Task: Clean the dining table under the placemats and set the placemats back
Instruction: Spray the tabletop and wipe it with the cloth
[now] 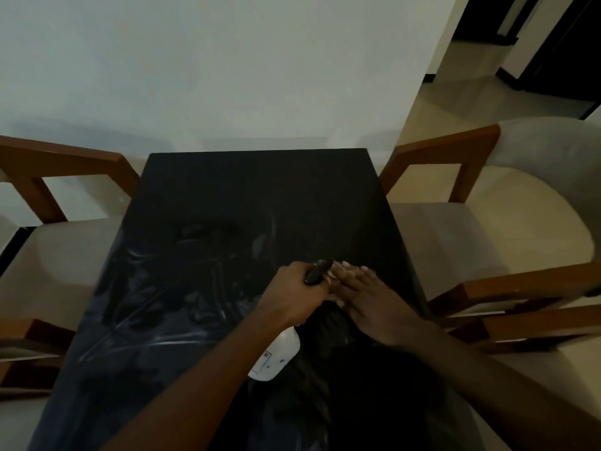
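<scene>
My left grip [292, 292] clenched on a white plastic spray bottle [276, 356] over the black rectangular table [260, 190], right grip [370, 301] flat, released, wooden chairs [481, 236] tight along both edges

Both bare arms reach forward and meet near the middle of the view, the left forearm [201, 385] rising on a diagonal from the lower left and the right forearm [487, 375] coming in from the lower right. The left hand [292, 291] is knuckles-up, its fingers curled round the dark top of a spray bottle [276, 356] that hangs below the wrist. The right hand [370, 301] lies palm down just beside it, its fingers [354, 271] straight, held together and pointing forward, their inner edge touching the left hand's knuckles.
</scene>
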`<state>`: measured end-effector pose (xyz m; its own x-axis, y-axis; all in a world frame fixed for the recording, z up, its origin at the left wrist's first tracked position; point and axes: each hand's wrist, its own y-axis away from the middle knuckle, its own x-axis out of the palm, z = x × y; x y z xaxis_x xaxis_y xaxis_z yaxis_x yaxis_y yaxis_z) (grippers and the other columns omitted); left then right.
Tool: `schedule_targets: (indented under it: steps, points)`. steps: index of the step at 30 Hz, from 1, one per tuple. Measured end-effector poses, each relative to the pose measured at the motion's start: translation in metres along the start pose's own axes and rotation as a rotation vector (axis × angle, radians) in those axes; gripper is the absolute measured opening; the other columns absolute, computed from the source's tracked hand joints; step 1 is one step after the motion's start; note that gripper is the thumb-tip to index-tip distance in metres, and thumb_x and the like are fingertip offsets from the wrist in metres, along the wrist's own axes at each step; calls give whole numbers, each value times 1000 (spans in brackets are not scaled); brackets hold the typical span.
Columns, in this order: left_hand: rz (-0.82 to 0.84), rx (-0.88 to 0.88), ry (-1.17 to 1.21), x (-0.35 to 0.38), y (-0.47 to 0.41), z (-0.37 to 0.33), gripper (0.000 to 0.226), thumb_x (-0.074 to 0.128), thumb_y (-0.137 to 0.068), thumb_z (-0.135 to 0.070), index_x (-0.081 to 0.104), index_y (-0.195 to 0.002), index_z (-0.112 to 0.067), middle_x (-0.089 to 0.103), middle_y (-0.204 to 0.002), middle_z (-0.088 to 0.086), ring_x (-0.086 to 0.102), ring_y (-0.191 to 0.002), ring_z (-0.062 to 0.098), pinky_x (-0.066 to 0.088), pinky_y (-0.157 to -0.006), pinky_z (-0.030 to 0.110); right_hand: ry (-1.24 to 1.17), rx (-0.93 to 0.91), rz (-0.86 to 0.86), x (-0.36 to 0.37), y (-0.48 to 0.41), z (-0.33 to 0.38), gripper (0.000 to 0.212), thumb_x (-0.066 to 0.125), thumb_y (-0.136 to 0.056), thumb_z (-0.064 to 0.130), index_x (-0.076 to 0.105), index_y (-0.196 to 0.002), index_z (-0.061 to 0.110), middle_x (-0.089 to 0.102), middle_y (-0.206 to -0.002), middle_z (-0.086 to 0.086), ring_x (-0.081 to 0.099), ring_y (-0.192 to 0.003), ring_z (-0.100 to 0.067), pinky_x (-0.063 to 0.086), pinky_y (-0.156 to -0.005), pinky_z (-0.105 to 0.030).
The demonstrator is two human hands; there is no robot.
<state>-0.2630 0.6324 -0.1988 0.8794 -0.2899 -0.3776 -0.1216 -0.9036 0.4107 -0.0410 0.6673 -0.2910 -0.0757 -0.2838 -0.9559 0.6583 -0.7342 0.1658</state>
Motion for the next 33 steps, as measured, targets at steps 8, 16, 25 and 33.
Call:
schedule_targets:
  steps: [8,16,25,33]
  points:
    - [-19,-35,-44,19,-15,-8,25,59,-105,-31,68,-107,-7,72,-94,23,61,-63,19,52,-54,25,-175,567,-91,-32,-65,-102,60,27,-110,44,5,-166,38,-7,-175,5,-4,-161,-30,5,-127,-55]
    - [-83,-51,-47,5,-9,-3,20,60,-105,-30,68,-93,-16,67,-76,3,56,-52,7,47,-54,23,-23,-90,43,-9,26,-40,57,23,-114,46,-5,-163,47,-21,-171,19,-24,-157,-11,-16,-126,-40]
    - [-245,-128,9,-60,9,38,32,58,-106,-31,67,-102,-1,65,-78,14,56,-59,22,48,-55,32,-103,455,-90,-30,-55,-80,59,21,-111,49,3,-166,37,-9,-175,7,-7,-161,-23,2,-128,-53]
    - [-302,-140,94,-66,11,47,31,61,-104,-29,69,-98,0,68,-80,18,58,-59,23,49,-56,33,2,-245,-7,9,-98,59,56,30,-112,43,14,-165,37,-4,-175,7,-5,-161,-24,-4,-129,-50]
